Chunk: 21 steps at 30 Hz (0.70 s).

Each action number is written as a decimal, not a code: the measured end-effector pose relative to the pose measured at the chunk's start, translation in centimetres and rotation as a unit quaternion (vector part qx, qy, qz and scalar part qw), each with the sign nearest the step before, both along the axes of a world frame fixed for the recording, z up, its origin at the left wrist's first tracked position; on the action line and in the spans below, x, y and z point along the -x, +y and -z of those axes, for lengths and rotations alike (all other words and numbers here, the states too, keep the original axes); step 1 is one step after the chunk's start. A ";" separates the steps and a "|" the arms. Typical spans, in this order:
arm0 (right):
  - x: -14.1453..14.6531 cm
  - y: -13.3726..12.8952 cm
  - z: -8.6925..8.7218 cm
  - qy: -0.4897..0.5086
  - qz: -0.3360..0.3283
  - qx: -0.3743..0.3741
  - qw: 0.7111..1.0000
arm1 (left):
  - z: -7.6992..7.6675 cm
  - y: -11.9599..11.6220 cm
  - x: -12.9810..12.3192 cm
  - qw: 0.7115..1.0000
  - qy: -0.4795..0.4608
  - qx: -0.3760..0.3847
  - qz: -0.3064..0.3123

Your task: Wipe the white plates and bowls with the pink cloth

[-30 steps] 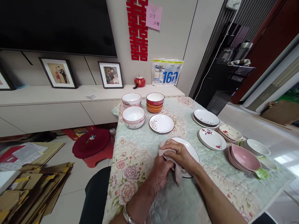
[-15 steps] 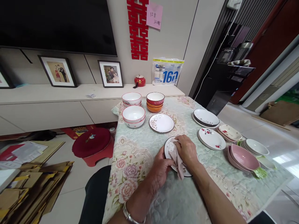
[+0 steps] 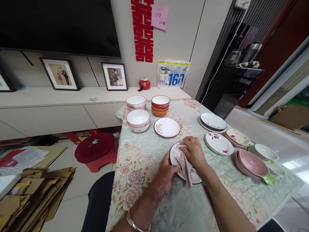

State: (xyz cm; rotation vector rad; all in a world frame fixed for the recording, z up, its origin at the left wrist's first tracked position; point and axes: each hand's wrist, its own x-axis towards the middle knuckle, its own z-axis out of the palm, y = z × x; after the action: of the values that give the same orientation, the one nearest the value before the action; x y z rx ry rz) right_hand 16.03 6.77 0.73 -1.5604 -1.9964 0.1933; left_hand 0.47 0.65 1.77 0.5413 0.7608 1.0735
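A white plate [image 3: 197, 178] with a dark rim and a fine pattern is held low over the table. My left hand [image 3: 166, 174] grips its left edge, thumb on top and fingers underneath. Pressed to the plate's upper face, my right hand [image 3: 193, 151] is closed on a pale pink cloth [image 3: 184, 166], whose loose end hangs toward the near rim. Just beyond lies another dark-rimmed white plate [image 3: 167, 127]. Flowered plates [image 3: 219, 144] are stacked to the right of my right hand.
White bowls [image 3: 138, 119] and red and orange bowls [image 3: 160, 104] stand at the back left of the table [image 3: 142, 154]. On the right are black-rimmed plates [image 3: 213, 121], square dishes [image 3: 238, 137], pink bowls [image 3: 253, 162] and small pale bowls [image 3: 265, 151]. A red stool [image 3: 95, 148] stands left.
My right hand has shifted slightly on the plate, and the cloth's hanging end has swung a little to the right. My left hand keeps its grip.
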 end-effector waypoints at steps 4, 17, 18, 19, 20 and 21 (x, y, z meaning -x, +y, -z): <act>-1.4 0.1 -0.1 0.051 0.023 0.081 0.995 | -0.1 -0.1 0.1 0.999 0.014 0.026 -0.023; -1.0 -0.5 0.0 -0.066 0.164 -0.030 0.984 | 0.1 0.0 -0.2 0.997 -0.031 0.023 -0.068; -0.6 -0.5 0.0 -0.062 0.162 -0.037 0.984 | 0.0 -0.1 -0.3 0.997 -0.032 0.024 -0.059; -0.2 -0.5 0.0 -0.052 0.155 -0.039 0.986 | 0.0 -0.2 -0.3 0.998 -0.032 0.024 -0.049; 0.3 -0.6 0.0 -0.038 0.138 -0.037 0.989 | -0.1 -0.2 -0.3 0.998 -0.033 0.022 -0.040; 0.9 -0.7 -0.1 -0.019 0.111 -0.032 0.993 | -0.1 -0.2 -0.3 0.999 -0.033 0.018 -0.033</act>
State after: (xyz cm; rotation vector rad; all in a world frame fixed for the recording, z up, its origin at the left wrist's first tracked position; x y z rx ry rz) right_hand 15.12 6.02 0.84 -1.7407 -1.8209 0.0102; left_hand 0.81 0.40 1.83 0.4505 0.7419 1.1328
